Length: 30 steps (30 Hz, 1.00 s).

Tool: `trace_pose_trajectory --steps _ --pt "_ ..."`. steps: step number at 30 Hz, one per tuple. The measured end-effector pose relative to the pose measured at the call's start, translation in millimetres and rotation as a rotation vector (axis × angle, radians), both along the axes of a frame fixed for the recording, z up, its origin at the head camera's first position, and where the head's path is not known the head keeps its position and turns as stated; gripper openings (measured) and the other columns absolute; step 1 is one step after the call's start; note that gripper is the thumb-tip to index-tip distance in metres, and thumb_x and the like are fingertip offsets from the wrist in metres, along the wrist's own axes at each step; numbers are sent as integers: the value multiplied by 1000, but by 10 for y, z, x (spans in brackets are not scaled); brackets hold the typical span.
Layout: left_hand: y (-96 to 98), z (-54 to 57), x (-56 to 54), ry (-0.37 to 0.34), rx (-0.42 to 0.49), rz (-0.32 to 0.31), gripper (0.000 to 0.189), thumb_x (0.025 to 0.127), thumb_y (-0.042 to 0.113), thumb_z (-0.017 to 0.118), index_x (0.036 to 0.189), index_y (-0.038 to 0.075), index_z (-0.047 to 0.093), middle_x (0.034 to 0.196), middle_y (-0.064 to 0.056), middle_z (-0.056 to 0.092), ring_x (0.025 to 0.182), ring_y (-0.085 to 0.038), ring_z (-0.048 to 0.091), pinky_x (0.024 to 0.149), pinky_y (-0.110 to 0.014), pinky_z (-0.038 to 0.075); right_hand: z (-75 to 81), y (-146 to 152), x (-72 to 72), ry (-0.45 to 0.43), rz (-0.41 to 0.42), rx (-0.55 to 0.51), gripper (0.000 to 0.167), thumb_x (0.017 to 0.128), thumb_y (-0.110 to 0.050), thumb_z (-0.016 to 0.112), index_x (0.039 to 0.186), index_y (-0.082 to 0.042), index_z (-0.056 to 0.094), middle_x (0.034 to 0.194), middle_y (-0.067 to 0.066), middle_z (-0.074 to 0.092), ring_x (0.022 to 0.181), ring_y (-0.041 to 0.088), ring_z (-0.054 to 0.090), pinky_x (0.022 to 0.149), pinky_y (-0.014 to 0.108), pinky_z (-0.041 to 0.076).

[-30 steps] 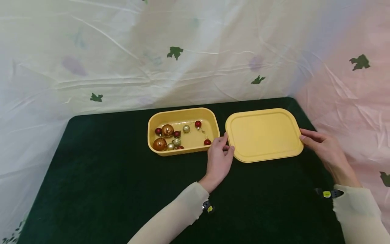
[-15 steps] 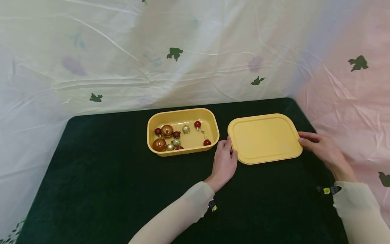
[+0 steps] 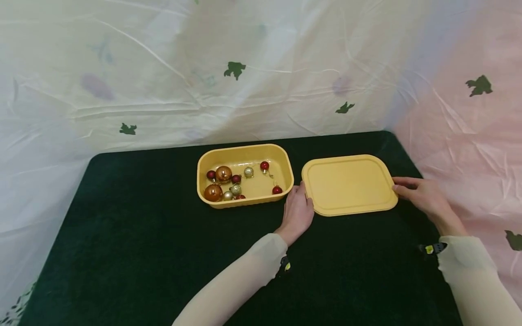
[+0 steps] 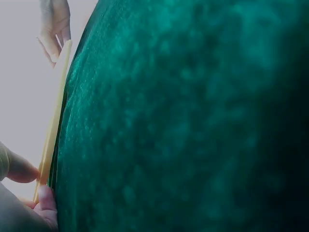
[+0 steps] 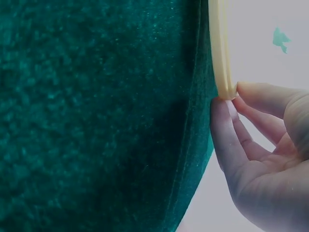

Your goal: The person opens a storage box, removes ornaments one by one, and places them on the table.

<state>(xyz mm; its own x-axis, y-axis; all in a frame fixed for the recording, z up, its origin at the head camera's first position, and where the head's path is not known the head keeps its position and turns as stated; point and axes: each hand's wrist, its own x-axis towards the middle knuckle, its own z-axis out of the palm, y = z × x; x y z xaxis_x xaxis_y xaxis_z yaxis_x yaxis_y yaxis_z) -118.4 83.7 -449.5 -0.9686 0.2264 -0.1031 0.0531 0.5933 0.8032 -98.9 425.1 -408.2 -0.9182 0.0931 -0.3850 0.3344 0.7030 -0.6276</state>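
A flat yellow lid (image 3: 350, 185) with rounded corners lies level, close over the dark green table, right of the yellow box. My left hand (image 3: 297, 212) pinches its left edge, thumb on one face and fingertips on the other, as the left wrist view shows from the side. At the opposite edge, the right hand (image 3: 426, 201) pinches the lid between thumb and fingertips; the right wrist view shows this grip on the rim (image 5: 223, 72). Beside the left hand stands the open box (image 3: 244, 204), holding several small Christmas baubles: copper (image 3: 223, 174), red (image 3: 264, 166) and gold (image 3: 248, 172).
The green cloth-covered table (image 3: 142, 235) extends to the left and front of the box. Behind it hangs a pale curtain (image 3: 163, 81) with green leaf-like patches, and a pinkish one (image 3: 456, 117) is close on the right.
Both hands have first shifted the lid a little toward the front, then slightly back to the left. The box and its baubles stay in place.
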Motion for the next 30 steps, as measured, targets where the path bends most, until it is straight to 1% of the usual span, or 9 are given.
trace_pose_trajectory --steps 4,5,8,11,13,20,24,27,30 --pt "0 11 -12 10 -23 -11 54 106 12 58 156 0 42 139 -16 57 121 -24 59 104 -39 51 -32 -13 -5 19 16 14 64 110 -40 48 150 11 43 143 37 49 120 42 52 104 69 41" --pt "-3 14 -12 16 -27 -13 54 106 12 58 156 -1 42 139 -16 57 121 -24 59 104 -39 51 -39 -20 -9 27 20 19 63 110 -38 49 149 11 44 141 36 51 117 39 55 102 64 46" --pt "-11 17 -9 34 -48 -13 54 106 12 58 155 -1 43 139 -16 56 121 -25 59 103 -39 51 -54 -50 -26 50 23 29 59 110 -34 51 147 13 46 138 35 56 106 25 64 92 40 57" --pt "-19 20 -3 60 -73 -15 53 105 12 59 155 -2 43 139 -17 56 121 -25 59 103 -38 51 -53 -80 -36 55 21 23 58 109 -32 54 145 13 48 136 34 58 98 14 66 78 20 56" --pt "-20 23 0 69 -85 -17 53 105 11 59 155 -2 44 139 -17 56 122 -25 59 103 -38 51 -51 -93 -38 52 19 14 59 109 -32 54 145 14 48 136 34 58 98 14 67 76 18 55" --pt "-22 46 34 54 -83 -36 54 106 13 60 155 0 43 145 -17 53 129 -25 55 109 -39 47 -55 -119 -48 39 22 38 57 109 -32 54 144 12 50 134 34 59 105 31 64 79 24 57" --pt "-28 76 89 51 -96 -75 55 105 13 61 156 0 42 154 -18 47 136 -28 52 112 -42 45 -54 -126 -37 34 17 45 58 109 -34 54 144 12 49 135 35 58 108 36 61 92 43 57" --pt "-42 100 138 59 -95 -116 56 105 11 61 156 0 42 160 -20 40 140 -31 49 113 -44 44 -45 -127 -13 25 5 35 62 109 -37 53 146 12 47 138 36 54 113 41 56 101 62 49" --pt "-73 125 198 36 -61 -162 58 105 13 60 158 2 39 166 -20 32 145 -31 43 116 -46 40 -34 -127 29 23 -12 28 65 109 -41 51 148 11 44 140 37 51 118 45 52 103 68 43"
